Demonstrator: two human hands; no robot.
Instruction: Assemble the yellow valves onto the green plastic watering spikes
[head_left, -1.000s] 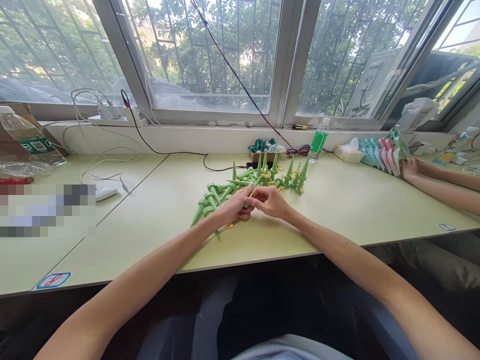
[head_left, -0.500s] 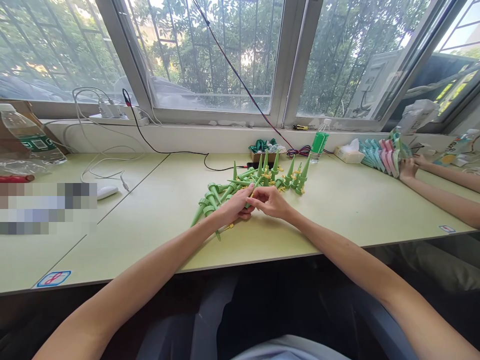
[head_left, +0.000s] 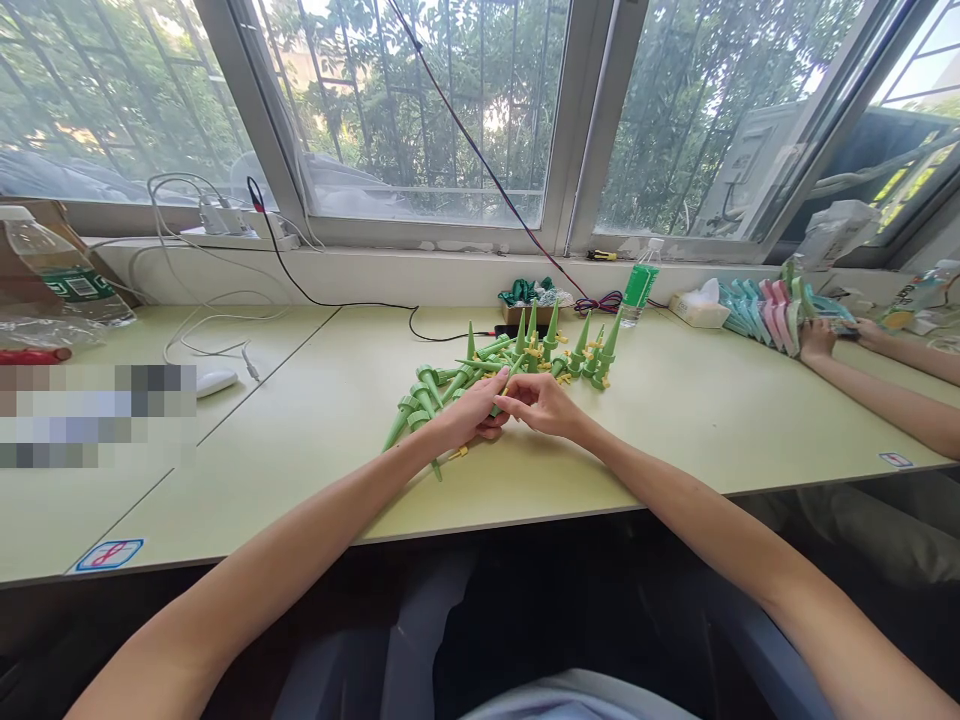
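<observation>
Above the worktop (head_left: 705,400), we clamp one green spike (head_left: 513,371) between our left hand (head_left: 471,412) and pinched right hand (head_left: 546,406), its long axis slanting away and rightward, both hands equally near.

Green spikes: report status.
Left hand, right hand both on one green spike, partly hidden. Other spikes close by. Yellow piece loose on table.

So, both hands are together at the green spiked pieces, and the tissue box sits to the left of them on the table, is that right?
Not quite: the head view shows the tissue box to the right of the green spiked pieces. The left hand and right hand are indeed together at them.
</observation>
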